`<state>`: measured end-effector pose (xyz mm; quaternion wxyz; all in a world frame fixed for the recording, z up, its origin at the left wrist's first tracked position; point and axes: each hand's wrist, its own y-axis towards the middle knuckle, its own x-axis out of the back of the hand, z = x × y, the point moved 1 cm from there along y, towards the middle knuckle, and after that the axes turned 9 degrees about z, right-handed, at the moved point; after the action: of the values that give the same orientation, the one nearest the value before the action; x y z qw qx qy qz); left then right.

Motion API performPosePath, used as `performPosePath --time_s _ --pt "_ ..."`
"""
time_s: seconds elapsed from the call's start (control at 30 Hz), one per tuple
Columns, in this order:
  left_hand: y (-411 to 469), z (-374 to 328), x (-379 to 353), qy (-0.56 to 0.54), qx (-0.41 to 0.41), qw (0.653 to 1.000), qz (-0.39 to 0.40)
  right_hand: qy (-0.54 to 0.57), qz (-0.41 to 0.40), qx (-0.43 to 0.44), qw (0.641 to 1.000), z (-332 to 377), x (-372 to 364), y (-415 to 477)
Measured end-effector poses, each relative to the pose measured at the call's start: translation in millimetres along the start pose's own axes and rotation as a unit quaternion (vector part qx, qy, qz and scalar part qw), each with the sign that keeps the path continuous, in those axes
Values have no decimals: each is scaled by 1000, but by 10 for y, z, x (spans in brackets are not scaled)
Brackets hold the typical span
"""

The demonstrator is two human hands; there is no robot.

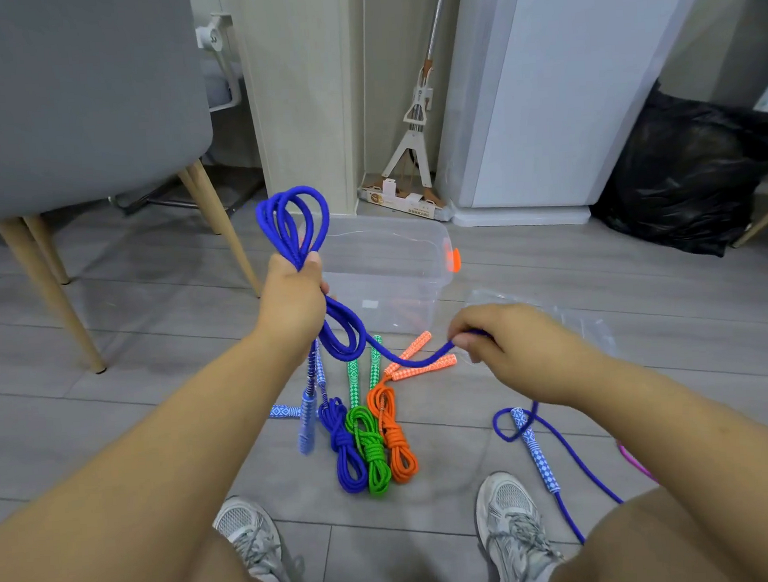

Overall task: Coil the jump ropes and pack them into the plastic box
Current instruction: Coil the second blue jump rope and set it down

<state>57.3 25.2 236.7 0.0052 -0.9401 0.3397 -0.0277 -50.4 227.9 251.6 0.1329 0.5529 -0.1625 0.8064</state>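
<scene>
Loops of the blue jump rope (298,249) stand up from your left hand (290,296), which grips them, on the near side of the clear plastic box (385,263) on the floor (154,394). Your right hand (507,346) pinches the trailing strand; three coiled ropes (368,444) lie side by side nearer you.

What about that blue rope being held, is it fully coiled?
Partly. The left hand grips several loops of the blue rope; the rest runs through the right hand to the floor.

Left hand (290,296) high, right hand (507,346) lower
</scene>
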Motion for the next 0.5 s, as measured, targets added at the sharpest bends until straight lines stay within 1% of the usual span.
performPosePath --time_s 0.1,0.2,0.3,0.4,0.43,0.5 --pt "-23 3 -57 34 21 999 30 123 -25 33 992 194 90 28" --pt "-75 11 -117 8 45 997 54 191 -18 36 981 326 85 130" --pt "-123 14 -149 -5 58 995 76 218 -12 43 975 430 24 272" --pt "-163 -12 -177 -36 71 990 113 214 -42 37 975 470 -17 400" --pt "-164 -8 -186 -58 78 987 128 229 -51 34 971 475 -22 437" --pt "-149 6 -197 -62 78 981 164 272 -62 22 960 478 -31 504"
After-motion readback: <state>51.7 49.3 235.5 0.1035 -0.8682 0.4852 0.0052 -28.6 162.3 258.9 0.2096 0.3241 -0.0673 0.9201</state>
